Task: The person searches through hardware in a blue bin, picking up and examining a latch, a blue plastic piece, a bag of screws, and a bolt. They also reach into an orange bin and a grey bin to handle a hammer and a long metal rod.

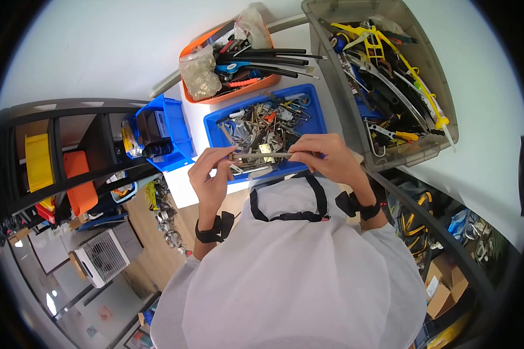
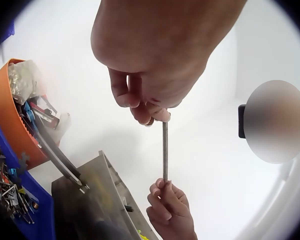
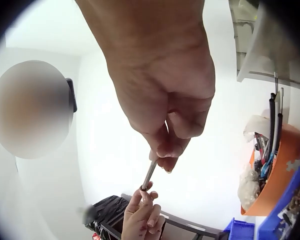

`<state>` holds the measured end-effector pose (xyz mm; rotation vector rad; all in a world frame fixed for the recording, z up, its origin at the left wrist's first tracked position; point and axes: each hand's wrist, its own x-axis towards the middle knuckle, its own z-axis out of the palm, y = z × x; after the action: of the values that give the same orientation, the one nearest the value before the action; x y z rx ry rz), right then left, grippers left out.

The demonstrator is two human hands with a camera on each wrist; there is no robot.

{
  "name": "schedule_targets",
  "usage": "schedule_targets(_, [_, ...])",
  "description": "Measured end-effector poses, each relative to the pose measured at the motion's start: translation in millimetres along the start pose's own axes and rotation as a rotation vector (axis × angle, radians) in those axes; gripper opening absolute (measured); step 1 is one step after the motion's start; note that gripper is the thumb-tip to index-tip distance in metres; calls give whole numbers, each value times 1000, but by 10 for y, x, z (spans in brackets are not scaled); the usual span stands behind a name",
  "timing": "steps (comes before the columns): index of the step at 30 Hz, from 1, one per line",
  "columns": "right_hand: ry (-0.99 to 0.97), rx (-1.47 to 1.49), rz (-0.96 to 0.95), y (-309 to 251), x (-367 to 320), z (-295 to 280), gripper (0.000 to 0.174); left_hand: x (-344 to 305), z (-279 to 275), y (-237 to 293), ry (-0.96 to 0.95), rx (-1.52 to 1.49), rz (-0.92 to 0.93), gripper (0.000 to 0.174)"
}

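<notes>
A thin grey metal rod (image 1: 261, 155) runs level between both hands, over the blue tray (image 1: 317, 110) of loose hardware. Thumb and fingers of my left hand (image 1: 209, 177) pinch one end, which looks a little thicker. At the other end, the right hand (image 1: 330, 156) pinches it between thumb and fingertips. The left wrist view shows the rod (image 2: 165, 150) straight, its bare middle spanning the gap between the hands. In the right wrist view the rod (image 3: 149, 175) is seen foreshortened, with the left hand (image 3: 141, 217) at its far end.
An orange bin (image 1: 233, 93) with tools and bags stands behind the tray. At the right is a large grey crate (image 1: 332, 81) full of hand tools. A blue bin (image 1: 177, 125) sits at the left, beside a dark shelf rack (image 1: 102, 139).
</notes>
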<state>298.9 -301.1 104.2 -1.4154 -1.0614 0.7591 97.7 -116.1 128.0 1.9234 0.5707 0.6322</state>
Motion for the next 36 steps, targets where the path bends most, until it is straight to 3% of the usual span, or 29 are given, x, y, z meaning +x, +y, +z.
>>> schedule_targets(8, [0, -97, -23, -104, 51, 65, 9, -94, -87, -35, 23, 2, -3, 21])
schedule_targets(17, [40, -65, 110, -136, 180, 519, 12, -166, -471, -302, -34, -5, -74, 26])
schedule_targets(19, [4, -87, 266, -154, 243, 618, 13, -160, -558, -301, -53, -63, -319, 34])
schedule_targets(20, [11, -113, 259, -133, 284, 660, 13, -142, -609, -352, -52, -83, -300, 34])
schedule_targets(23, [78, -59, 325, 28, 337, 783, 14, -204, -800, -646, -55, -88, -433, 50])
schedule_targets(30, [261, -220, 347, 381, 703, 718, 23, -354, -1211, -1126, -66, -51, -477, 49])
schedule_targets(32, [273, -440, 349, 598, 888, 632, 24, -381, -1292, -1184, -88, -58, -484, 50])
schedule_targets(36, [326, -582, 399, 1131, 1262, 506, 26, -469, -1414, -1326, -135, -55, -495, 53])
